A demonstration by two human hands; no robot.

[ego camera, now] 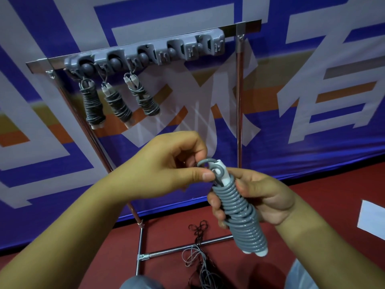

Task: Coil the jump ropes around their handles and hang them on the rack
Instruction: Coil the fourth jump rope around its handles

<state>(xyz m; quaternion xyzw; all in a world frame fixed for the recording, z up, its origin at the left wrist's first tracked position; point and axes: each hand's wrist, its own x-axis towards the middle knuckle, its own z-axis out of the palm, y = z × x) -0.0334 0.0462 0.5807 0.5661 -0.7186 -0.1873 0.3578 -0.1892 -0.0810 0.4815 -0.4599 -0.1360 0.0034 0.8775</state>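
The right hand [264, 197] clenches the grey plastic jump rope coiled round its white handles [241, 213], long axis tilted up-left, while the nearer left hand [173, 163] pinches its top loop [206, 163], well below the grey wall-hook rack [145, 53].

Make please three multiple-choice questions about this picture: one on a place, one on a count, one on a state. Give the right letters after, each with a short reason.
1. Where do the uncoiled ropes lie?
A. on the floor by the rack's base
B. on the holder strip
C. over the left arm

2. How many coiled ropes hang on the rack?
A. one
B. three
C. five

3. What does the left hand do?
A. hangs idle
B. pinches the rope's loop end
C. grips the rack's post

Answers:
1 A: the loose ropes lie on the red floor.
2 B: three bundles hang on the rack.
3 B: the left hand pinches the loop atop the coiled rope, which the right hand grips.
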